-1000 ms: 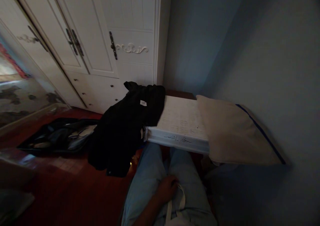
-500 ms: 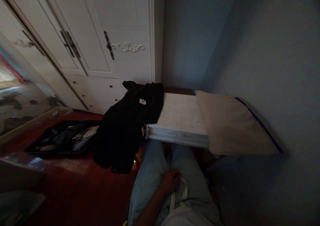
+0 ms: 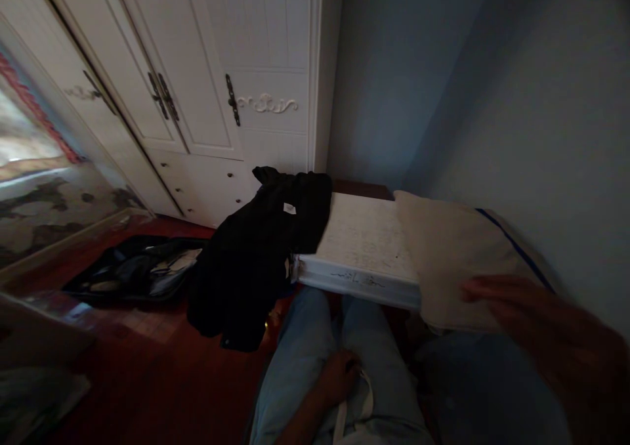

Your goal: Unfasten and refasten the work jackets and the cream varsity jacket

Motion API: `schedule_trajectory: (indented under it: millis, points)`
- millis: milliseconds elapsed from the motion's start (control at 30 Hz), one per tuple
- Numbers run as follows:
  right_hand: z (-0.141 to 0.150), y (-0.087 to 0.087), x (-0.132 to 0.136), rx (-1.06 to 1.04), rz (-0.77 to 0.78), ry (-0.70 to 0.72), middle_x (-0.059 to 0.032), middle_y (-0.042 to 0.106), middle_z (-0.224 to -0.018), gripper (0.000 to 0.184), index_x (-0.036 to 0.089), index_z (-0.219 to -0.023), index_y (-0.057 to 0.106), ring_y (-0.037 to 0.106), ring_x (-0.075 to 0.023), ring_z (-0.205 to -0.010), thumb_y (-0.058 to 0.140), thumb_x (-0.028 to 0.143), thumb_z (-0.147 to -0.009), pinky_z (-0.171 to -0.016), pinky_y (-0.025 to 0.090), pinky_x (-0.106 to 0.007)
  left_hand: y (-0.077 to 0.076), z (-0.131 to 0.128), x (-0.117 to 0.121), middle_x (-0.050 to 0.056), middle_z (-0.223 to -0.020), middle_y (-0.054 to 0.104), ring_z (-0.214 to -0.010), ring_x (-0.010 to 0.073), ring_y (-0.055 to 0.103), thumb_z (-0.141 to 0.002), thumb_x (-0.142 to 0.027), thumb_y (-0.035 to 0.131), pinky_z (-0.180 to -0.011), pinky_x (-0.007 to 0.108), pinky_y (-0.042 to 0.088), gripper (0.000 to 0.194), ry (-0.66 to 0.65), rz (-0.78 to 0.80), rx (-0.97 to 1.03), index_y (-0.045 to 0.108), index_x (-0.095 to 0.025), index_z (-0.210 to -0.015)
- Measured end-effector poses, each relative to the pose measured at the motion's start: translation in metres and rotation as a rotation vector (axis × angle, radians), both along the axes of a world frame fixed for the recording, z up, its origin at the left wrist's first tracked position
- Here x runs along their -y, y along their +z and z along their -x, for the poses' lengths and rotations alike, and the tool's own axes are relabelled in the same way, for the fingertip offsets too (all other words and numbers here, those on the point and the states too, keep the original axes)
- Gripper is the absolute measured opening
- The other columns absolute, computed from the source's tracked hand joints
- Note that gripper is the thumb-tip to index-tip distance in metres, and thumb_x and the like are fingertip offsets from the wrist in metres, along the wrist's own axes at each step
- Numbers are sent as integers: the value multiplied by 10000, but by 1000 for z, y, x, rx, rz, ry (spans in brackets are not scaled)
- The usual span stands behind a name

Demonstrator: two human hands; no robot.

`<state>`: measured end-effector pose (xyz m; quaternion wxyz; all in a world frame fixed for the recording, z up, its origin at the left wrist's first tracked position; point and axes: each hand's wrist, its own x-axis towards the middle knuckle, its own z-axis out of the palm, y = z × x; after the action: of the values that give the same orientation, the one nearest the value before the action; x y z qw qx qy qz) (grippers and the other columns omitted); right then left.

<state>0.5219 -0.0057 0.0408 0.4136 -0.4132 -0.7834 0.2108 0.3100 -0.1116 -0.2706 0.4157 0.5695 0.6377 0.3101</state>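
Note:
I sit with my legs in light blue trousers (image 3: 295,360) stretched toward a low white table (image 3: 361,251). My left hand (image 3: 339,376) rests curled on my lap against a white strap or cloth (image 3: 354,405); what its fingers close on is too dark to tell. My right hand (image 3: 536,340) has come in from the right, blurred, fingers stretched flat over the near edge of a beige cushion (image 3: 457,261) with blue piping that lies on the table's right end. A black garment (image 3: 251,261) hangs over the table's left end.
White wardrobe doors (image 3: 216,84) with dark handles stand behind the table. An open black bag (image 3: 132,277) with things inside lies on the red-brown floor (image 3: 147,379) to the left. A blue-grey wall (image 3: 492,104) runs along the right.
My right hand has entered from the right and reaches over the cushion's edge. The view shifted slightly. My left hand stays on my lap.

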Motion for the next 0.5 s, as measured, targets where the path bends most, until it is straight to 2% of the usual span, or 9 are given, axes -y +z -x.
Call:
schedule_trajectory:
  millis: [100, 233, 333, 500]
  points:
    - [18, -26, -11, -53, 235, 55, -64, 717, -848, 356, 298, -883, 748, 683, -235, -847, 599, 619, -847, -773, 553, -341, -3, -1, 0, 82, -1097, 708, -1043, 221, 622, -874, -240, 515, -963, 331, 442, 266, 11, 1, 16, 695, -178, -1059]
    - [29, -76, -21, -9, 497, 141, -80, 735, -859, 451, 221, -896, 754, 694, -230, -813, 600, 637, -820, -774, 544, -331, -1, -2, -2, 81, -1083, 705, -1031, 209, 614, -885, -265, 487, -958, 319, 437, 281, 23, -18, 50, 694, -166, -1047]
    - [31, -104, -16, 87, 571, 266, -103, 736, -899, 529, 187, -928, 751, 693, -235, -830, 555, 668, -826, -783, 542, -338, 2, -1, -7, 75, -1034, 717, -990, 206, 622, -882, -279, 475, -928, 311, 443, 287, 21, -23, 108, 702, -157, -1008]
    - [35, -134, 7, 219, 655, 389, -105, 725, -975, 504, 177, -944, 742, 662, -238, -917, 526, 626, -868, -831, 514, -329, 1, 1, -15, 70, -1007, 726, -961, 212, 636, -855, -277, 490, -889, 308, 454, 282, 21, -20, 174, 704, -157, -995]
